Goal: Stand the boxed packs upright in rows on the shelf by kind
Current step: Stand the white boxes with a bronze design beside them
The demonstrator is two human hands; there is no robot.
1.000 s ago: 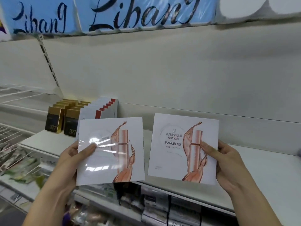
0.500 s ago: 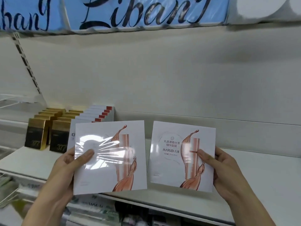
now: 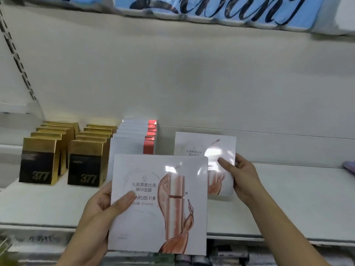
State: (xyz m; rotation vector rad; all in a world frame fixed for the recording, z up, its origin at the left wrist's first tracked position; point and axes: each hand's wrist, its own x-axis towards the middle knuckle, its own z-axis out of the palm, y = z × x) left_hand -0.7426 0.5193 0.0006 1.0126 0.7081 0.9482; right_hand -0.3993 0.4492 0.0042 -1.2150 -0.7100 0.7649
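In front of the shelf's front lip, the left hand grasps a flat, square white carton sealed in glossy film and printed with a rose-gold bottle in a coppery swirl. The thumb lies across its face and the fingers are hidden behind. This near pack hangs in the air facing the camera, not yet over the board.

Further in and to the right, the right hand pinches the right edge of a second carton of the same print, the far pack. It is upright over the white shelf. Glare and the near pack cover its lower part, so I cannot tell whether its bottom edge rests on the board.

Just left of it stands a row of white boxes with a red stripe, set front to back. Left of those are two rows of gold-and-black boxes marked 377.

By my reading, two kinds are already ranked and the rose-gold kind is only starting. Both packs need setting down and letting go, one behind the other. These wide, thin cartons look slippery in their film and likely to tip unless backed up.
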